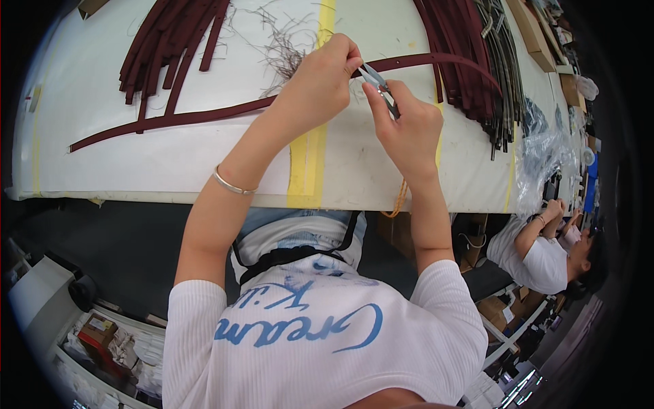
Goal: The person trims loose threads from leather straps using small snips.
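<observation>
A long burgundy strap [204,116] stretches across the white table, with small holes in its right part. My left hand [320,82] is closed on its middle, thumb and fingers pinching it. Just to the right, my right hand [412,129] grips a pair of small metal thread snips [376,80]. The blades point up and left, right beside the strap and the left fingertips. Whether a thread lies between the blades is too small to tell. Loose thread clippings [283,51] lie in a tangle beyond my left hand.
Burgundy straps lie bunched at the far left [160,51] and far right [453,41], with dark narrow strips [503,68] beside the right bunch. Yellow tape [306,170] crosses the table. Clear plastic [541,160] and cardboard boxes [530,34] are at the right, where another person [538,252] sits.
</observation>
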A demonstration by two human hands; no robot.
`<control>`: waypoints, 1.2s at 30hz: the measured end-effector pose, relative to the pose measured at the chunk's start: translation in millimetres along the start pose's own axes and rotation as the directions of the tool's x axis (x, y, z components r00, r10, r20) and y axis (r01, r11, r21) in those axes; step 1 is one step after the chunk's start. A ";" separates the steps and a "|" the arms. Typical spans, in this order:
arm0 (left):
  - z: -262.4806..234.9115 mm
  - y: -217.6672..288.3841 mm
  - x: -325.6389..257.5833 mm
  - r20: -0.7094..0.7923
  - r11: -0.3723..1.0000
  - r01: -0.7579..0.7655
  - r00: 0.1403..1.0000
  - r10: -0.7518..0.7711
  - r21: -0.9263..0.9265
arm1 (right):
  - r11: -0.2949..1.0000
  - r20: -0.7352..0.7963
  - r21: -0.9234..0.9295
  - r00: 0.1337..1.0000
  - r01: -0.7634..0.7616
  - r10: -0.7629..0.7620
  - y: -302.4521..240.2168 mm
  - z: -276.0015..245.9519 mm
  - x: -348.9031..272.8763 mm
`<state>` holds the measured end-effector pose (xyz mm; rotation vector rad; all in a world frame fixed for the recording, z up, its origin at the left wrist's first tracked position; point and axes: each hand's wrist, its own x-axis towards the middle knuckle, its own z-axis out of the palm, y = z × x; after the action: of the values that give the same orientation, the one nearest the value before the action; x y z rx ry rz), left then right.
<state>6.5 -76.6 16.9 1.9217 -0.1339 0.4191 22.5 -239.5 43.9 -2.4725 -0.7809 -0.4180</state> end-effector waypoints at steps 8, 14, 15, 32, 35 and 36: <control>-3.1 1.7 0.6 -0.015 0.997 0.054 0.998 -0.054 -0.049 | 0.980 0.002 0.176 0.996 -0.090 0.091 4.3 1.6 -3.2; -1.6 2.3 -0.3 -0.015 0.998 0.046 0.999 -0.047 -0.033 | 1.000 -0.005 -0.006 1.000 -0.011 0.011 -5.6 -1.7 -2.5; -0.7 1.9 -0.1 -0.022 1.000 0.019 1.000 -0.020 -0.021 | 1.000 -0.005 -0.008 1.000 -0.014 0.014 -5.2 -1.4 -2.5; 2.6 4.0 -1.2 -0.040 0.996 0.077 0.996 -0.078 -0.038 | 0.451 0.181 0.775 0.840 -0.443 0.512 20.4 -7.9 8.2; 2.1 5.1 -1.2 0.002 0.997 0.056 0.998 -0.056 -0.061 | 0.259 0.248 0.865 0.814 -0.430 0.525 21.4 -7.9 12.6; 1.6 5.8 -1.2 0.038 0.995 0.052 0.998 -0.049 -0.080 | 0.194 0.266 0.889 0.812 -0.415 0.520 21.7 -7.8 14.3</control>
<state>4.1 -80.4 21.0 1.8499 -0.1232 0.3403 45.7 -252.7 48.2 -1.3901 -0.0430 0.1655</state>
